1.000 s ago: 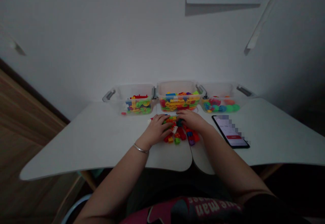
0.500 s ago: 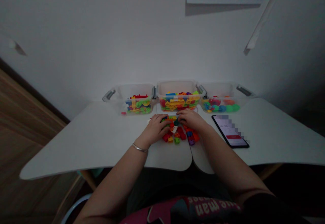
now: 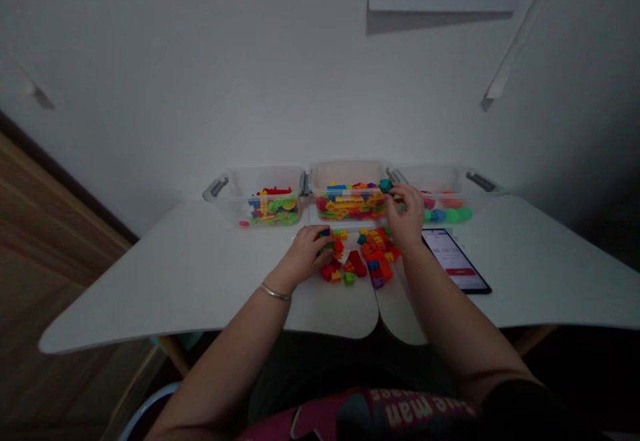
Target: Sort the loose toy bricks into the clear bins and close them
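My right hand [image 3: 409,218] is raised over the gap between the middle and right bins, its fingertips pinching a teal toy brick [image 3: 385,186]. That brick is at the right rim of the middle bin [image 3: 351,209], a clear box of mostly yellow, red and orange bricks. On the table my left hand [image 3: 306,253] curves over the left side of a loose brick pile, fingers and thumb apart, partly hiding several bricks. Red bricks [image 3: 356,263], a green brick [image 3: 349,278] and orange bricks [image 3: 373,249] lie to its right.
A clear left bin [image 3: 240,211] holds mixed bricks; a small red piece [image 3: 244,224] shows low at its front. The right bin [image 3: 475,202] contains round green and blue pieces. A phone [image 3: 463,264] lies right of my right forearm. The white table [image 3: 200,281] has a curved front edge.
My right hand has lifted from the pile and moved up and right, carrying the teal brick to the bins. The left hand has stayed nearly still at the pile.
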`<control>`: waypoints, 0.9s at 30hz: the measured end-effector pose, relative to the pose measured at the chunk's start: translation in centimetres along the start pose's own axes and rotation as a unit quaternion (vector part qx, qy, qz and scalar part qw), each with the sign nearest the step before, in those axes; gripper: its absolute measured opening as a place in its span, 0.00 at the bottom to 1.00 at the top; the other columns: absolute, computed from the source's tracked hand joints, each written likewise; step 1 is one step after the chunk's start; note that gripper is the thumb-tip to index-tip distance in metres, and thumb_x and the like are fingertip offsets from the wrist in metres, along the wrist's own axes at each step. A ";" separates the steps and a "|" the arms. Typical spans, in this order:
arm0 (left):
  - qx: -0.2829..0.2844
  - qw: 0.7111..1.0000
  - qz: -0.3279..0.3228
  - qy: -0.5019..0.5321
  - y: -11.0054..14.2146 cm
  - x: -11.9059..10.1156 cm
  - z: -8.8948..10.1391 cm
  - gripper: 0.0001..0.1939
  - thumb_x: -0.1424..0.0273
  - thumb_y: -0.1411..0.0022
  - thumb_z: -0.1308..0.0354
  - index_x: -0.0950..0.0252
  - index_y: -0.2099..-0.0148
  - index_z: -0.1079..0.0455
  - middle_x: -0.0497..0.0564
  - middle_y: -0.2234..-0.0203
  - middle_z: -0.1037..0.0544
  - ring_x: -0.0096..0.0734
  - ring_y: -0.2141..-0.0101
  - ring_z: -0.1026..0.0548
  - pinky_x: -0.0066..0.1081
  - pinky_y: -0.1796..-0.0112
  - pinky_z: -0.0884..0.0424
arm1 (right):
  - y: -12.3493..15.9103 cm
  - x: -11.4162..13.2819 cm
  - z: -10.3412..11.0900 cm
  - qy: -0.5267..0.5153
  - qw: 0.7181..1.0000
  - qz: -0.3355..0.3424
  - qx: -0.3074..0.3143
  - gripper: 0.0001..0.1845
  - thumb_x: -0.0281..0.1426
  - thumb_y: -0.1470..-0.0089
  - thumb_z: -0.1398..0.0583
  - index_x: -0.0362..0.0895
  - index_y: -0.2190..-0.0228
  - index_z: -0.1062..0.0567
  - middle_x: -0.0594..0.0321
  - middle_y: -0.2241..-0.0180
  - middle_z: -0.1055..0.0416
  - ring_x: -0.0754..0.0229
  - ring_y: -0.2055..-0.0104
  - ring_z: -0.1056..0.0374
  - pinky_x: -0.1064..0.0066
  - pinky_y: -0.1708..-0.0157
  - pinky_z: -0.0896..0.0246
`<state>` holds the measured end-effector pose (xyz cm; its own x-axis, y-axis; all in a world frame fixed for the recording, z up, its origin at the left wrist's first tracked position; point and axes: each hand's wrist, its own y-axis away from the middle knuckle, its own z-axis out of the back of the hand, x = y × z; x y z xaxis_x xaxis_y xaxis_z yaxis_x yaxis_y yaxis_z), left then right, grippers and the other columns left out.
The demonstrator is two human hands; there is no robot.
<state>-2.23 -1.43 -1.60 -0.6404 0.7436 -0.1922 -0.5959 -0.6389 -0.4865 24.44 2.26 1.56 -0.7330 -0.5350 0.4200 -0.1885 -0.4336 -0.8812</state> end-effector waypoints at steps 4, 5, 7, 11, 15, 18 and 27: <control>-0.002 1.000 0.005 -0.001 0.0 0.0 0.0 0.14 0.66 0.33 0.46 0.62 0.48 0.27 0.59 0.44 0.30 0.45 0.45 0.33 0.49 0.44 0.35 | -2.1 0.1 -0.6 0.042 0.999 -0.020 0.023 0.11 0.34 0.40 0.45 0.46 0.65 0.22 0.54 0.54 0.23 0.50 0.49 0.32 0.54 0.45 0.41; -0.004 1.000 0.007 -0.001 0.1 0.1 0.0 0.14 0.66 0.33 0.46 0.62 0.47 0.27 0.59 0.44 0.30 0.45 0.45 0.33 0.49 0.44 0.35 | -2.4 0.3 -0.8 0.059 0.997 -0.028 0.035 0.12 0.34 0.40 0.45 0.46 0.65 0.22 0.56 0.54 0.23 0.50 0.49 0.32 0.53 0.45 0.41; -0.007 1.000 0.012 -0.001 0.2 0.2 -0.1 0.15 0.66 0.33 0.46 0.62 0.47 0.27 0.59 0.44 0.30 0.45 0.45 0.33 0.49 0.44 0.34 | -2.8 0.8 -1.2 0.096 0.992 -0.038 0.066 0.13 0.35 0.39 0.46 0.47 0.65 0.21 0.57 0.54 0.22 0.50 0.50 0.31 0.52 0.45 0.42; -0.009 1.000 0.021 0.003 0.2 0.4 -0.2 0.14 0.66 0.33 0.46 0.61 0.48 0.26 0.59 0.45 0.30 0.45 0.45 0.32 0.50 0.44 0.34 | -2.3 1.6 -1.7 0.139 0.980 -0.009 0.142 0.15 0.36 0.38 0.47 0.46 0.63 0.21 0.57 0.54 0.22 0.48 0.51 0.31 0.48 0.41 0.48; -0.012 1.000 0.023 0.009 0.2 0.5 -0.5 0.14 0.67 0.33 0.47 0.61 0.47 0.27 0.58 0.45 0.29 0.44 0.46 0.32 0.50 0.44 0.34 | -1.6 1.5 -1.6 0.156 0.973 0.040 0.165 0.16 0.37 0.38 0.47 0.46 0.56 0.23 0.55 0.48 0.26 0.46 0.46 0.34 0.45 0.36 0.56; -0.018 0.999 0.032 0.016 0.2 0.6 -0.5 0.17 0.68 0.33 0.48 0.61 0.43 0.30 0.58 0.45 0.29 0.43 0.45 0.32 0.49 0.44 0.34 | -1.4 1.0 -1.5 0.158 0.971 0.057 0.171 0.18 0.37 0.38 0.46 0.46 0.51 0.26 0.54 0.43 0.30 0.45 0.43 0.37 0.43 0.35 0.60; -0.015 0.998 0.055 -0.014 0.2 0.6 -0.2 0.19 0.69 0.36 0.43 0.63 0.43 0.32 0.59 0.46 0.28 0.44 0.46 0.31 0.49 0.43 0.35 | 0.4 1.3 -0.6 0.130 0.978 0.052 0.157 0.24 0.33 0.41 0.47 0.45 0.43 0.33 0.52 0.37 0.39 0.45 0.33 0.50 0.44 0.33 0.60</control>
<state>-2.68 -1.09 -1.99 -0.7145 0.6631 -0.2232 -0.5062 -0.7101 -0.4894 23.02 1.82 1.59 -0.8867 -0.4033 0.2260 0.0762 -0.6097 -0.7890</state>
